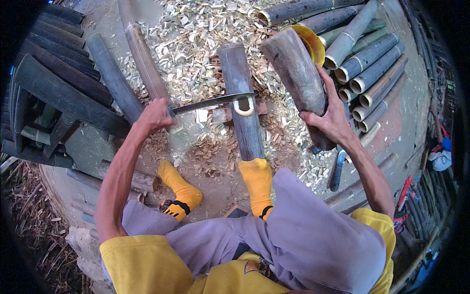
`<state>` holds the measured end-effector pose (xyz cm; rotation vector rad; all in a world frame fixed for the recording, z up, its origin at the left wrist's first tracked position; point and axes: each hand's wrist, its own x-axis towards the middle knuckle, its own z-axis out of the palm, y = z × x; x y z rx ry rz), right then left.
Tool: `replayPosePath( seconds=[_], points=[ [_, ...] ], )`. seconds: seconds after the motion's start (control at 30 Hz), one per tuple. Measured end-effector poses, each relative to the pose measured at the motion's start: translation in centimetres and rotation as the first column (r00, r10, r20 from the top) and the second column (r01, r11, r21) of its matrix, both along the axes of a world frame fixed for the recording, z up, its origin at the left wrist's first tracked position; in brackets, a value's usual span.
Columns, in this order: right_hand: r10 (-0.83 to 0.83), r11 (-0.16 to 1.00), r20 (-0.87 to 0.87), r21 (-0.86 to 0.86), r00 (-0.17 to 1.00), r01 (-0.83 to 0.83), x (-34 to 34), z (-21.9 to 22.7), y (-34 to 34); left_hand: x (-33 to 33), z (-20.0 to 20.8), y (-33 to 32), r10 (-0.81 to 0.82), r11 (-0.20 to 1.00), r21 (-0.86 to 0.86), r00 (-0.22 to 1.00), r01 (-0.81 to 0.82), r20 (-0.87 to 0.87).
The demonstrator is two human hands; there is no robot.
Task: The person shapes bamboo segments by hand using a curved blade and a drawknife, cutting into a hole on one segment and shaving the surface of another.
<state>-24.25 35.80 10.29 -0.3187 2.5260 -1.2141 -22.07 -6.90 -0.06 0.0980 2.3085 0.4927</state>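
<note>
My left hand [155, 115] is closed round the handle of a long machete [208, 102]. The blade reaches right, across a dark bamboo section [239, 68], at the upper edge of a pale-rimmed hole [243, 106] cut in its wall. My right hand [334, 115] grips the lower part of a thick, weathered wooden club [296, 68], raised and tilted to the right of the bamboo. My yellow-socked foot [255, 179] rests against the bamboo's near end. A small wood block [223, 116] sits under its middle.
Pale wood chips [191, 44] cover the ground ahead. Cut bamboo tubes [364, 73] are piled at the far right, near a yellow container [313, 41]. Dark bamboo pieces [63, 88] stack at the left. A dark-handled tool [336, 171] lies beside my right knee.
</note>
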Motion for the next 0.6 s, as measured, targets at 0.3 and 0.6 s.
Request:
replayPosePath(
  seconds=[0.3,0.6],
  points=[
    [0.402,0.855,0.154,0.289,0.903,-0.43,-1.2,-2.3,-2.7,-1.2,0.1,1.9,-0.065,0.993,-0.097,0.996,0.072,0.068],
    [0.27,0.963,-0.303,0.07,0.914,-0.261,-2.3,0.0,-6.7,-0.6,-1.3,0.4,-0.088,0.996,0.011,0.992,0.089,-0.09]
  ],
)
